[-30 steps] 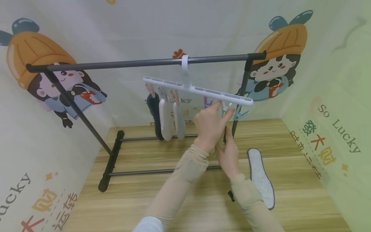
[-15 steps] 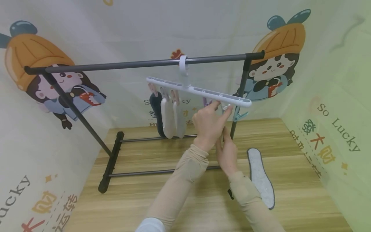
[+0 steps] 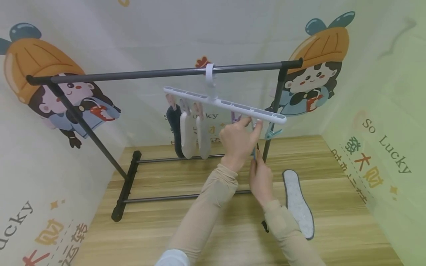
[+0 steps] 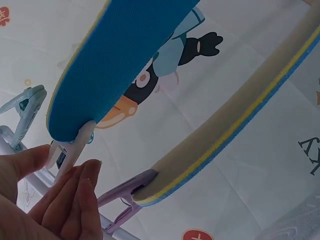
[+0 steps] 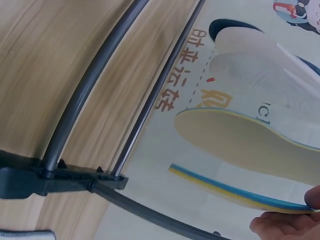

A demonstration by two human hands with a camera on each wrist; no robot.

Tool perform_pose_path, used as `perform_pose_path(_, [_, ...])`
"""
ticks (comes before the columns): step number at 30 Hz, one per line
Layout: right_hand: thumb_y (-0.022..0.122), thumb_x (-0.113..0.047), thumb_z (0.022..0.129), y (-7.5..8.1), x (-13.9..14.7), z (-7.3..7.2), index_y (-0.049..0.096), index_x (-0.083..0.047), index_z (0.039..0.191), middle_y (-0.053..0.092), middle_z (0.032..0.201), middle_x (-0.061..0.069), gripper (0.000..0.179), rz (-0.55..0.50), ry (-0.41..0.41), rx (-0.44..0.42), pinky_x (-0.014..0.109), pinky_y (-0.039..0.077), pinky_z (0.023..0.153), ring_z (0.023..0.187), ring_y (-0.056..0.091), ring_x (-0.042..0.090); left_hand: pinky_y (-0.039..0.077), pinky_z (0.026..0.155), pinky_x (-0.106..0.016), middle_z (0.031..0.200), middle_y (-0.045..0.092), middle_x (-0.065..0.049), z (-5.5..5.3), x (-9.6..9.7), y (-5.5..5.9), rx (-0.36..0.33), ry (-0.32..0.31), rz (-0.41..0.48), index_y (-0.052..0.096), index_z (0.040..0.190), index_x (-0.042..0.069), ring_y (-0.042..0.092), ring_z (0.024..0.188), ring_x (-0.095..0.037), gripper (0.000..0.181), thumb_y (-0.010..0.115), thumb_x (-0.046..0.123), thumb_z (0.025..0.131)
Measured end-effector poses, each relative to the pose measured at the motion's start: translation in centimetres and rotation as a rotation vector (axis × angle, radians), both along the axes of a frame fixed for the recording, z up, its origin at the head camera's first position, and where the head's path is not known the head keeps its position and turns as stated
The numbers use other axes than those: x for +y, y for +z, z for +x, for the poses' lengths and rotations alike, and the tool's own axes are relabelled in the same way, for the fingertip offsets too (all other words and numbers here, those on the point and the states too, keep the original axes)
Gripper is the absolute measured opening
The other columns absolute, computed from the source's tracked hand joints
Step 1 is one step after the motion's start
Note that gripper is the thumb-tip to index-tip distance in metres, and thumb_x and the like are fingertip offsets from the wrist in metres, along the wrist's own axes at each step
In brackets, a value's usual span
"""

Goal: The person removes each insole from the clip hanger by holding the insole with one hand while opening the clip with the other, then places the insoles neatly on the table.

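My left hand (image 3: pixel 237 144) pinches a white clothespin (image 4: pixel 75 147) under the right half of a white clip hanger (image 3: pixel 229 105). That clothespin's tips overlap the end of a blue insole (image 4: pixel 112 65) with a yellow edge. Below it, my right hand (image 3: pixel 261 181) holds the same insole between thumb and fingers, seen edge-on in the right wrist view (image 5: pixel 235 194). Beside it a beige insole (image 4: pixel 225 125) hangs from a purple clothespin (image 4: pixel 132 190). On the hanger's left half hang a dark insole (image 3: pixel 174 127) and two pale insoles (image 3: pixel 188 136), each clipped.
The hanger hooks over the top bar (image 3: pixel 133 75) of a dark metal rack. A teal clothespin (image 3: pixel 273 132) hangs at the hanger's right end. One grey insole (image 3: pixel 297 203) lies on the wood-patterned surface (image 3: pixel 346 221), right of my right forearm. Printed cloth surrounds the rack.
The hanger swings slightly, its left-side insoles shifting right and then back left. My right hand sits a little lower, and a blue edge of the insole now shows between my hands.
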State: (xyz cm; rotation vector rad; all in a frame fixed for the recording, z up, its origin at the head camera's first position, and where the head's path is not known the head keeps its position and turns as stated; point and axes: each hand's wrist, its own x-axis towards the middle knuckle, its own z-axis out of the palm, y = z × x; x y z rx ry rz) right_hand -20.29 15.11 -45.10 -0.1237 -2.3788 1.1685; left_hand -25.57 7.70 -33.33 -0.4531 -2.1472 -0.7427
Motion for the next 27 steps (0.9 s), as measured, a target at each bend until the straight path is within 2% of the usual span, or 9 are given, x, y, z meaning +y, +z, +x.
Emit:
perform_pose_path(7, [0.040, -0.010, 0.105, -0.4, 0.2, 0.3, 0.044, 0.010, 0.140, 0.047, 0.058, 0.007, 0.041, 0.014, -0.011, 0.009, 0.030, 0.037, 0.046, 0.047, 0.039, 0.015, 0.026, 0.043, -0.020, 0.054, 0.065, 0.002, -0.2, 0.1, -0.1, 0.013, -0.023, 0.028, 0.078, 0.079, 0.015, 0.039, 0.040, -0.009, 0.023, 0.072, 0.037, 0.086])
perform_pose_path(13, [0.042, -0.008, 0.104, -0.9, 0.5, 1.1, 0.050, 0.009, 0.135, 0.053, 0.061, 0.010, 0.037, 0.012, -0.009, 0.004, 0.029, 0.036, 0.045, 0.046, 0.039, 0.013, 0.020, 0.042, -0.019, 0.047, 0.056, 0.001, -0.2, 0.1, -0.1, 0.034, -0.043, 0.054, 0.078, 0.081, 0.014, 0.030, 0.039, -0.007, 0.021, 0.073, 0.033, 0.085])
perform_pose_path(17, [0.042, -0.008, 0.105, -1.3, 1.0, 2.1, 0.059, 0.008, 0.111, 0.046, 0.058, 0.005, 0.024, -0.022, 0.021, 0.024, 0.026, 0.032, 0.044, 0.046, 0.036, 0.010, 0.019, 0.042, -0.019, 0.046, 0.055, 0.001, -0.2, 0.1, -0.1, 0.030, -0.052, 0.062, 0.078, 0.081, 0.013, 0.029, 0.039, -0.007, 0.022, 0.073, 0.034, 0.085])
perform_pose_path(20, [0.043, -0.006, 0.104, -1.4, 1.6, 2.9, 0.055, 0.004, 0.089, 0.041, 0.056, 0.003, 0.022, 0.001, 0.026, 0.069, 0.024, 0.030, 0.043, 0.046, 0.033, 0.009, 0.019, 0.042, -0.018, 0.047, 0.056, 0.000, -0.1, 0.2, -0.2, 0.010, -0.051, 0.047, 0.078, 0.083, 0.014, 0.031, 0.040, -0.007, 0.025, 0.073, 0.038, 0.086])
perform_pose_path(23, [0.044, -0.006, 0.104, -1.4, 2.4, 4.0, 0.053, 0.003, 0.084, 0.041, 0.056, 0.002, 0.024, 0.050, 0.022, 0.081, 0.024, 0.031, 0.043, 0.047, 0.033, 0.007, 0.020, 0.042, -0.018, 0.048, 0.055, 0.000, -0.1, 0.2, -0.3, -0.002, -0.041, 0.024, 0.077, 0.086, 0.014, 0.033, 0.041, -0.008, 0.029, 0.072, 0.043, 0.087])
perform_pose_path(27, [0.045, -0.006, 0.103, -1.5, 3.7, 5.5, 0.053, 0.003, 0.083, 0.039, 0.057, 0.002, 0.024, 0.059, 0.026, 0.030, 0.024, 0.031, 0.046, 0.049, 0.033, 0.008, 0.019, 0.042, -0.018, 0.050, 0.056, 0.000, -0.1, 0.1, -0.2, -0.015, -0.022, -0.005, 0.077, 0.094, 0.016, 0.033, 0.042, -0.008, 0.034, 0.071, 0.049, 0.087])
